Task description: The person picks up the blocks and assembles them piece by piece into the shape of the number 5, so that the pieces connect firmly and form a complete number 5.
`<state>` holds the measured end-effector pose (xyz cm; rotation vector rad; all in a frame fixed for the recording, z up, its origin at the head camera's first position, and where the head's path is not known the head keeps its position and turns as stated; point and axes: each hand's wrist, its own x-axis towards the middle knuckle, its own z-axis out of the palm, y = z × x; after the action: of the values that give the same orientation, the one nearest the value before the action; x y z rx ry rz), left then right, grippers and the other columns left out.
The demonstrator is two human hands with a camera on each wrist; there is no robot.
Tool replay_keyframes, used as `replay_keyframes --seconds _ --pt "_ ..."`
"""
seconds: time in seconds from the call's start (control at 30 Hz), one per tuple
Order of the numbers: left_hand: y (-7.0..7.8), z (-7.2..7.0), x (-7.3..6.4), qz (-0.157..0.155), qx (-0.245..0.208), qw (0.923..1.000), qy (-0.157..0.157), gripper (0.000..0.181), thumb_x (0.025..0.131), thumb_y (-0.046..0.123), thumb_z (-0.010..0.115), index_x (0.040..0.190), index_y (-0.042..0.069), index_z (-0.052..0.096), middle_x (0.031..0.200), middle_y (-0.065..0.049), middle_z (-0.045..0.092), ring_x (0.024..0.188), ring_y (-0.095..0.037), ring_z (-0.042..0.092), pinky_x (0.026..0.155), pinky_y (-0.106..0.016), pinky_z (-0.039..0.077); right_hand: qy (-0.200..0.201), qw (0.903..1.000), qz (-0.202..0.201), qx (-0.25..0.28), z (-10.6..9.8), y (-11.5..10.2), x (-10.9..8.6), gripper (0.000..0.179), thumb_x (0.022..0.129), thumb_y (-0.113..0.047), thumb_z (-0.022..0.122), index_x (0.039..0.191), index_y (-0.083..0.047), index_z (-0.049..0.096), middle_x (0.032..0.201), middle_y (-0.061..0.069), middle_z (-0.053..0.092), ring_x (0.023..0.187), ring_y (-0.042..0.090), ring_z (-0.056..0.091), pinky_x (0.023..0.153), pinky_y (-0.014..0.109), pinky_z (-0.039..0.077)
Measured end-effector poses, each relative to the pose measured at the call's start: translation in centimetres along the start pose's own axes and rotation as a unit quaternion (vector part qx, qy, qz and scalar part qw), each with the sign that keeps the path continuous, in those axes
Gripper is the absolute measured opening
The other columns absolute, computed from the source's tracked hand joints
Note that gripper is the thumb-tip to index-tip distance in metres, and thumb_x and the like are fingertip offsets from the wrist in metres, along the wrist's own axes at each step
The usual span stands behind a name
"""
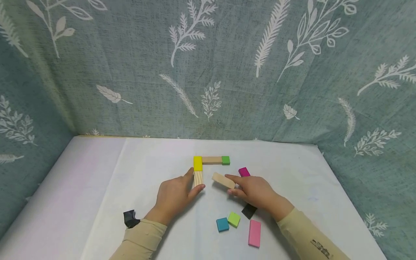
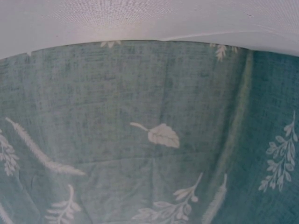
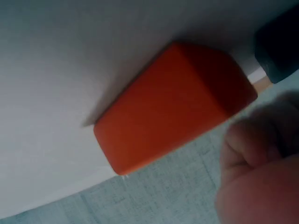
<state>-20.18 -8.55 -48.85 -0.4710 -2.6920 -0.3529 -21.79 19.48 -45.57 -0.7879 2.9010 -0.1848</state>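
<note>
In the head view, my left hand has its thumb and index finger on either side of a plain wooden block. This block lies end-on against a yellow block. From the yellow one, a tan block runs rightward to a small green block. My right hand pinches a second plain wooden block by its right end, tilted and apart from the row. Beyond that hand shows part of a magenta block. The left wrist view shows neither hand nor blocks.
Nearer me lie a teal block, a lime block, a pink block and a partly covered black block. A black object sits by the left sleeve. An orange-red block fills the right wrist view. Patterned cloth hangs behind.
</note>
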Motion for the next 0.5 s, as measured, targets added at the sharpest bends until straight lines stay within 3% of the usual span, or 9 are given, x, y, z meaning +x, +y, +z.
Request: replay_keyframes --seconds 0.1,0.17,0.37,0.5 --pt "-0.06 0.03 -0.01 0.000 0.000 1.0000 0.004 0.071 0.088 0.064 0.065 0.132 0.007 0.065 0.064 -0.003 0.070 0.044 -0.011 0.052 0.039 -0.024 0.032 -0.044 0.9980 0.015 0.042 -0.48 -0.25 0.02 0.058 0.096 -0.052 0.062 0.150 -0.037 0.047 0.061 -0.009 0.047 0.065 0.009 0.050 0.063 0.030 0.045" --pt "-0.09 0.06 -0.01 0.001 -0.001 1.0000 0.004 0.071 0.089 0.064 0.065 0.133 0.007 0.065 0.065 -0.004 0.071 0.046 -0.012 0.056 0.040 -0.024 0.033 -0.061 0.9965 0.013 0.056 -0.59 -0.30 0.09 0.058 0.096 -0.051 0.062 0.151 -0.037 0.047 0.060 -0.008 0.046 0.067 0.010 0.051 0.065 0.031 0.047" --pt "-0.05 -0.05 0.04 -0.006 -0.004 0.9999 -0.011 0.072 0.089 0.064 0.064 0.134 0.007 0.064 0.066 -0.004 0.071 0.048 -0.013 0.057 0.041 -0.025 0.036 -0.090 0.9934 0.009 0.070 -0.15 -0.07 0.65 0.060 0.095 -0.056 0.061 0.151 -0.040 0.045 0.072 -0.013 0.059 0.088 0.011 0.063 0.085 0.040 0.055" --pt "-0.05 -0.13 0.08 -0.013 -0.004 0.9995 -0.028 0.074 0.089 0.065 0.063 0.135 0.007 0.063 0.066 -0.004 0.071 0.048 -0.014 0.057 0.042 -0.024 0.036 -0.103 0.9916 0.004 0.078 0.14 -0.02 0.98 0.062 0.095 -0.059 0.059 0.152 -0.041 0.043 0.079 -0.012 0.066 0.099 0.015 0.068 0.090 0.043 0.055"
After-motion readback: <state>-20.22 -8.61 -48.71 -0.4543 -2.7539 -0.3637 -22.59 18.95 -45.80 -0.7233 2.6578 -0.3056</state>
